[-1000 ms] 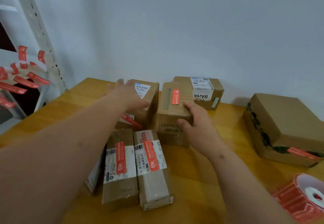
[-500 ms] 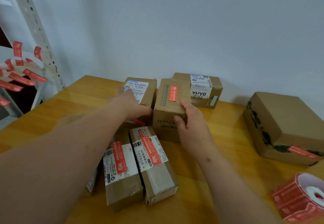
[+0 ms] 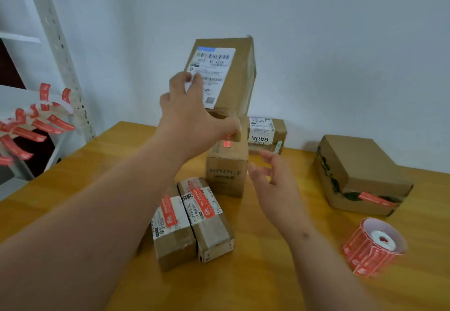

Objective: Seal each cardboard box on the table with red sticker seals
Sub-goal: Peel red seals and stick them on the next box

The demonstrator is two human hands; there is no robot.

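Five boxes sealed, one in your hand

Six boxes show in all. Your left hand (image 3: 192,118) holds the lifted box (image 3: 226,74) up above the desk (image 3: 267,274), fingers spread on its labelled face and thumb curled under its lower edge. No red seal shows on the faces turned to you; whether one sits on a hidden side cannot be told. Judge it as the box now in hand, either being checked or about to be sealed.

Your right hand (image 3: 272,179) is empty, fingers loosely curled and apart, hovering just beside the middle box (image 3: 226,167). That box stands on the desk with a small red seal (image 3: 227,143) on its top.

Two long boxes lie side by side nearest you: the left long box (image 3: 173,228) and the right long box (image 3: 207,218). Each carries a red seal across its white label, so count both as done. The big box (image 3: 360,174) at your right also has a red seal on its front edge.

The back box (image 3: 266,134), against the wall, shows a white label and a strip of patterned tape but no red seal on the sides visible. It likely still needs one.

Your sticker roll (image 3: 375,245) sits on the desk at the right, well apart from the lifted box and near your right forearm. More loose red strips (image 3: 36,125) hang off the shelf at your left. By this count the job is mostly finished, with one or two boxes left.
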